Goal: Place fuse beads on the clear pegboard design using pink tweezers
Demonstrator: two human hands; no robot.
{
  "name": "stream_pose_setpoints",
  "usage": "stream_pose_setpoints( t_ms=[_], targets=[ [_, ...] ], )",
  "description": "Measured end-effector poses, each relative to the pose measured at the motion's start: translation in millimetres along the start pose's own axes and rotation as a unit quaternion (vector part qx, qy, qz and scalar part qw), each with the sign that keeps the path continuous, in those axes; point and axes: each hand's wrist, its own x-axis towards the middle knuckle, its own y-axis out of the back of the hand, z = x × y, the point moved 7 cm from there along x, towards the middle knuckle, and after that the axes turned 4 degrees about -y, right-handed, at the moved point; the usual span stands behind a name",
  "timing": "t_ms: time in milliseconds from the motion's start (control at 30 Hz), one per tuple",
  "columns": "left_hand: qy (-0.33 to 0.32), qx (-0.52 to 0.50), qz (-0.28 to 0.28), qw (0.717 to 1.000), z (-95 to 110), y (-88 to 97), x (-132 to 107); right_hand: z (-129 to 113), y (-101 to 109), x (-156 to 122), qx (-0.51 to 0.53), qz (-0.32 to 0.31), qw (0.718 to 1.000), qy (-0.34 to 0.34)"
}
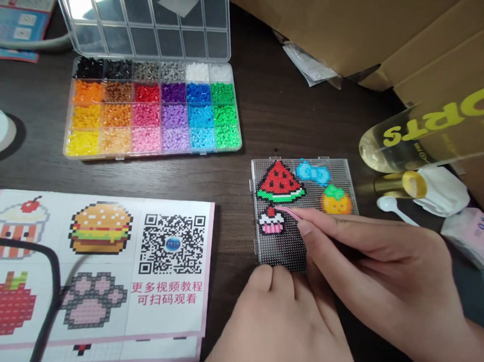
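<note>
My right hand (pixel 376 265) pinches pink tweezers (pixel 290 212), whose tips reach the red top of a small cupcake of fuse beads (pixel 271 222). This cupcake sits on a clear pegboard (pixel 303 250). Above it on the board is a bead watermelon slice (pixel 280 182); a blue bead bow (pixel 313 173) and an orange bead fruit with green leaves (pixel 336 200) are to the right. My left hand (pixel 286 325), fingers curled, rests against the near edge of the board. Its fingertips are hidden, so I cannot see what they grip.
An open bead box (pixel 152 158) with sorted colours stands at the back left. Pattern sheets (pixel 168 318) lie at the left, with a black cord-like loop (pixel 50 300) over them. At right are a bottle (pixel 429 129), a white spoon (pixel 396 208) and a tissue pack (pixel 474 239); cardboard (pixel 337 23) stands behind.
</note>
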Motion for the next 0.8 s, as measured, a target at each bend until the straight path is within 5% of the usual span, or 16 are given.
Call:
stream_pose_setpoints(
  t_ms=[800],
  targets=[
    [0.039, -0.002, 0.016, 0.999, -1.6, -1.1, 0.0, -0.3, -2.9, 1.9, -0.013, -0.001, 1.000, 0.012]
  ],
)
